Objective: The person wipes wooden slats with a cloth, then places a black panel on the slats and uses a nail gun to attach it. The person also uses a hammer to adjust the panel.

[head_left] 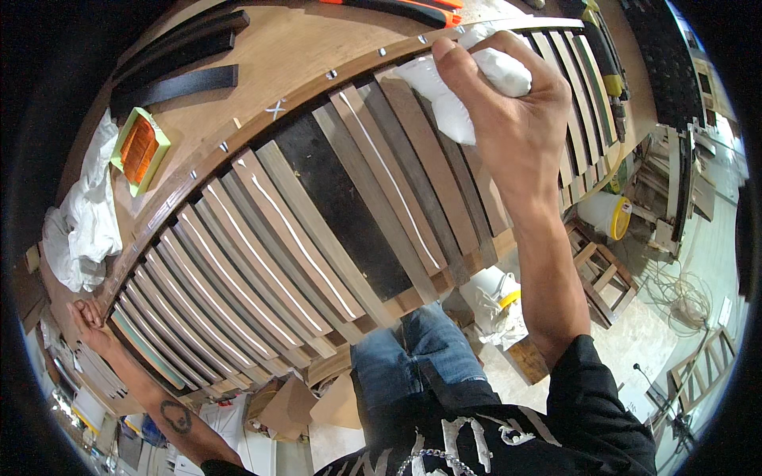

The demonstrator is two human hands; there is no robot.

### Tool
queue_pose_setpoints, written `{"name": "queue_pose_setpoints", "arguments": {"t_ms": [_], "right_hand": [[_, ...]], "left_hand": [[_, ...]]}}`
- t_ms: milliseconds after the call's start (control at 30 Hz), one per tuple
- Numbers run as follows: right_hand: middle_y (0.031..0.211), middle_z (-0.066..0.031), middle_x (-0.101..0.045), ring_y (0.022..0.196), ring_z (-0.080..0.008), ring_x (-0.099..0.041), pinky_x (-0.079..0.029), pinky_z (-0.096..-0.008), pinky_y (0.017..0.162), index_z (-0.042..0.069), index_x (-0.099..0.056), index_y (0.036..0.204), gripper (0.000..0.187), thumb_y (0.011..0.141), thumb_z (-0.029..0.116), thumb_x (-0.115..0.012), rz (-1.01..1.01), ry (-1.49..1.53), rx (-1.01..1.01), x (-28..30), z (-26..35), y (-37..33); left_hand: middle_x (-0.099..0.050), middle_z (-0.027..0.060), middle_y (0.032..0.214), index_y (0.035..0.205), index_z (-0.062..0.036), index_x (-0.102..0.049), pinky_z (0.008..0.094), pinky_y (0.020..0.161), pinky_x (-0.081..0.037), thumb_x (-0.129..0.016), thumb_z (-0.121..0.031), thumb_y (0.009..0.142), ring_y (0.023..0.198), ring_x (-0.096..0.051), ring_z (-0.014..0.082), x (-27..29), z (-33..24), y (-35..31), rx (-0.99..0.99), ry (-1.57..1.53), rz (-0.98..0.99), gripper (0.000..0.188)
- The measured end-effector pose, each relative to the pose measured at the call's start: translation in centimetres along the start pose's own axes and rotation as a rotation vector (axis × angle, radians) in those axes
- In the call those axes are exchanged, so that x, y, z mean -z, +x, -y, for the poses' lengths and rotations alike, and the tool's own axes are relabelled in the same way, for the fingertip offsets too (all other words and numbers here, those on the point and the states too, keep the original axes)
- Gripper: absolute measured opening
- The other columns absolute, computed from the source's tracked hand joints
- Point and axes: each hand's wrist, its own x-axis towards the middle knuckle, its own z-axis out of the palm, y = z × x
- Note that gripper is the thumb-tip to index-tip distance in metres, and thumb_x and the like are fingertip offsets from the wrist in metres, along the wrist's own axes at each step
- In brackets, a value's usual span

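My right hand [524,119] is closed around a soft, crumpled white bag [452,111], held over the right part of a row of wooden strips. These thin strips [298,238], in brown and grey, lie side by side across a dark board [341,198]. White lines of what looks like glue [385,170] run along several of them. At the far left end of the row, my left hand [94,324] rests by the edge with its fingers loosely apart, apparently holding nothing.
A wooden rail [309,86] with white marks borders the strips' far side. Beyond it lie dark wooden pieces [190,83], a green-edged tray [141,151] holding something orange, a white cloth [83,214] and an orange-black tool [413,11]. Buckets [607,214] and wooden frames [599,270] stand at right.
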Motion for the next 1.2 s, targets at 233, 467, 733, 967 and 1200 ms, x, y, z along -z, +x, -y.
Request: {"name": "queue_pose_setpoints", "arguments": {"t_ms": [233, 467, 733, 967, 1200], "right_hand": [[0.061, -0.0004, -0.062, 0.056, -0.0056, -0.058, -0.044, -0.0221, 0.050, 0.001, -0.069, 0.077, 0.024, 0.089, 0.021, -0.076, 0.017, -0.033, 0.047, -0.2, -0.2, 0.2], [0.060, 0.0007, -0.061, 0.056, -0.0051, -0.056, -0.043, -0.0222, 0.050, 0.001, -0.069, 0.076, 0.025, 0.089, 0.022, -0.075, 0.007, -0.012, -0.072, 0.3, 1.3, -0.3], [0.062, 0.0008, -0.061, 0.058, -0.0054, -0.056, -0.043, -0.0231, 0.053, 0.003, -0.067, 0.074, 0.023, 0.087, 0.021, -0.075, 0.015, -0.093, -0.122, 1.9, 1.5, -2.2], [0.065, -0.0012, -0.063, 0.060, -0.0073, -0.059, -0.046, -0.0232, 0.055, 0.002, -0.067, 0.075, 0.024, 0.086, 0.021, -0.075, 0.029, -0.131, -0.113, 3.7, 2.2, -4.3], [0.067, -0.0003, -0.062, 0.061, -0.0059, -0.057, -0.042, -0.0224, 0.053, 0.003, -0.068, 0.077, 0.024, 0.087, 0.022, -0.078, 0.047, -0.164, -0.067, 5.8, 1.9, -7.0]], "left_hand": [[-0.037, -0.0027, 0.060, 0.083, -0.0068, -0.058, 0.0244, 0.051, -0.025, -0.057, -0.028, 0.105, 0.051, -0.029, 0.0077, -0.2, 0.1, -0.2, -0.005, 0.011, -0.039, 0.031], [-0.037, -0.0021, 0.062, 0.084, -0.0059, -0.058, 0.0244, 0.052, -0.026, -0.057, -0.028, 0.105, 0.052, -0.031, 0.0076, 0.5, 0.3, -0.1, 0.002, -0.005, 0.008, 0.031], [-0.037, -0.0017, 0.063, 0.085, -0.0056, -0.059, 0.0246, 0.054, -0.026, -0.057, -0.028, 0.106, 0.055, -0.031, 0.0081, 0.4, 0.4, 0.1, 0.003, 0.002, -0.006, 0.031], [-0.036, -0.0017, 0.062, 0.083, -0.0067, -0.058, 0.0251, 0.055, -0.026, -0.058, -0.029, 0.105, 0.055, -0.028, 0.0087, 0.6, 0.6, 0.4, -0.017, 0.030, 0.008, 0.032], [-0.036, -0.0018, 0.062, 0.081, -0.0077, -0.058, 0.0254, 0.055, -0.025, -0.057, -0.030, 0.105, 0.055, -0.029, 0.0090, 0.6, 0.5, 0.6, -0.008, -0.009, -0.015, 0.032]]}}
